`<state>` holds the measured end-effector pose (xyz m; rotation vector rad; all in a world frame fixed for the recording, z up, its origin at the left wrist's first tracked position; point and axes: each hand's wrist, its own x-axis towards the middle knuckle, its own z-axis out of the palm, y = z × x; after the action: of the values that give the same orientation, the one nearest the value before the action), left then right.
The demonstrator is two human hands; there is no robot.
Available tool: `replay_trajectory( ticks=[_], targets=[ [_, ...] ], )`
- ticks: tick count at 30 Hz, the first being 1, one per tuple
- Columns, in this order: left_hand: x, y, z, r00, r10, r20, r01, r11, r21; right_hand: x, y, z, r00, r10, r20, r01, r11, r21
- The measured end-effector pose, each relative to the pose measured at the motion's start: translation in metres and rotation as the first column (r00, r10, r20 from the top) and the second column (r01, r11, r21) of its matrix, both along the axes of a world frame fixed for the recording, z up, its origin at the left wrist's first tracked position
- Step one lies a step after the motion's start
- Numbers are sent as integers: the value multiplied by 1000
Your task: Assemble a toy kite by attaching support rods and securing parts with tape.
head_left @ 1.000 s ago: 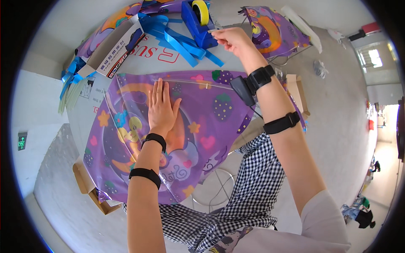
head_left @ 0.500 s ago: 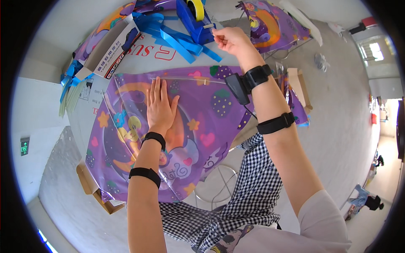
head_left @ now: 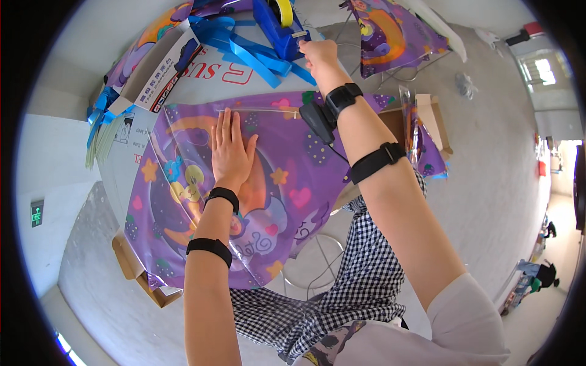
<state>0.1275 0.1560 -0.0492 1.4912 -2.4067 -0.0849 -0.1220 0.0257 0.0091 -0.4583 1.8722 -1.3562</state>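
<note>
A thin purple kite (head_left: 299, 165), printed with a moon, strawberries, stars and hearts, is spread over the near part of the table. Slim rods run across it, one along its far edge. My left hand (head_left: 232, 149) lies flat on the kite, fingers stretched out, their tips by that far rod (head_left: 262, 110). Beyond the kite stands a blue tape dispenser (head_left: 278, 30) with a yellow-cored roll (head_left: 282, 12). My right hand (head_left: 320, 58) is at the dispenser's cutter end, its fingers closed in a pinch. What they pinch, if anything, is hidden.
Blue ribbons (head_left: 244, 52) lie loose beside the dispenser. An opened cardboard box (head_left: 160, 70) stands at the table's far left. Another purple kite (head_left: 400, 36) rests at the far right. Below are open cartons (head_left: 433, 122) on the right and a round metal stool frame (head_left: 314, 259).
My right hand has moved left, up against the dispenser's cutter end. The left hand stays flat on the kite, which has barely shifted.
</note>
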Motion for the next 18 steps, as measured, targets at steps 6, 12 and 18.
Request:
replay_trajectory(
  ticks=[6,12,18],
  targets=[
    [-18,2,-2,999,-25,-35,24,1000,-17,-38,15,-61,933,39,-359,-8,996,88],
    [5,2,-1,1000,-7,-14,7,1000,-17,-8,93,10,912,361,193,-305,914,-267],
    [11,-3,17,999,-36,-18,38,997,72,-15,169,24,882,357,307,-275,920,-280]
  ],
)
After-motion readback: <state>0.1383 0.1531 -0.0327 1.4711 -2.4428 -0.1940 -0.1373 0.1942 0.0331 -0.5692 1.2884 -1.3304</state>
